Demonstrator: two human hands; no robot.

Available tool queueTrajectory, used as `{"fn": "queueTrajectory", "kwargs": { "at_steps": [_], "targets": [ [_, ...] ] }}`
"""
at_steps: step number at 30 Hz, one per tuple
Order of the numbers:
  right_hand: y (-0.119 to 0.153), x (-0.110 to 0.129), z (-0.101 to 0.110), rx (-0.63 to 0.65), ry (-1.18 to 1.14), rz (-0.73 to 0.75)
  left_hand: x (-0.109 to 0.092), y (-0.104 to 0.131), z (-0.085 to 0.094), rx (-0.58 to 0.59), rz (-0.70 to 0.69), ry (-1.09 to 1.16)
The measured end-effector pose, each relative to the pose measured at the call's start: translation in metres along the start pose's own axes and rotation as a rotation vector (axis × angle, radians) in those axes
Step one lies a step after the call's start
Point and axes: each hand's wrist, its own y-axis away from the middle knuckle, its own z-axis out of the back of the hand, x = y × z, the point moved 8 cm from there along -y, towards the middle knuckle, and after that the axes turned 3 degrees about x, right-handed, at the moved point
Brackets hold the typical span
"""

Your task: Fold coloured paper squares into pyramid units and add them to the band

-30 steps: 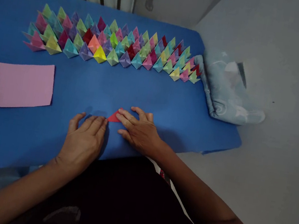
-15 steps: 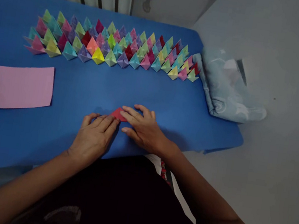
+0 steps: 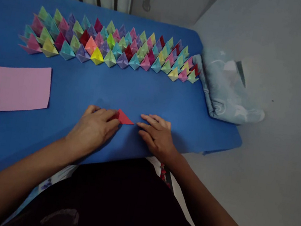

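The fingers of the left hand [image 3: 93, 127] are bunched close together over one end of the folded paper; whether they pinch it or only press down, we cannot tell. The fingers of the right hand [image 3: 158, 135] are loosely spread with nothing in them, and their tips lie just beside the paper's free point. Under both sets of fingers we have the blue tabletop [image 3: 94, 87]. Beyond the fingertips, well apart from them, stand rows of folded paper pieces [image 3: 123, 60] in many colours. Farther out to the right of the right fingers lies a folded blanket [image 3: 223, 95], and to the left of the left fingers, a pink sheet [image 3: 15, 89]. Smallest is the red folded paper [image 3: 124, 118], a slim triangle between the two hands, partly under the left fingers. To crease it well, we would judge, we should keep the left fingers steady, line the edges up at the point, then run a right fingertip firmly along the fold, without nudging the tip.
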Motion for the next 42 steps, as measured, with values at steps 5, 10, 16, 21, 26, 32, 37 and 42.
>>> {"fn": "queueTrajectory", "kwargs": {
  "at_steps": [5,10,16,21,26,32,37,42],
  "targets": [
    [0.003,-0.013,0.008,-0.161,-0.162,-0.056,0.023,-0.020,-0.014,0.189,-0.062,0.154],
    [0.002,-0.011,0.009,-0.171,-0.185,-0.059,0.034,-0.032,-0.022,0.325,-0.043,0.271],
    [0.002,-0.011,0.010,-0.174,-0.207,-0.051,0.036,-0.034,-0.022,0.365,-0.005,0.377],
    [0.002,-0.010,0.010,-0.193,-0.210,-0.038,0.040,-0.032,-0.019,0.339,0.014,0.441],
    [0.002,-0.009,0.011,-0.206,-0.204,-0.025,0.035,-0.028,-0.015,0.329,-0.010,0.351],
    [0.001,-0.011,0.011,-0.207,-0.211,-0.044,0.007,-0.021,-0.006,0.174,0.049,0.003],
    [0.003,-0.011,0.012,-0.199,-0.234,-0.081,0.025,-0.024,-0.005,0.180,0.301,0.003],
    [-0.023,0.005,0.025,-0.309,-0.449,-0.099,0.066,-0.035,0.006,0.090,0.554,0.301]
  ]
}}
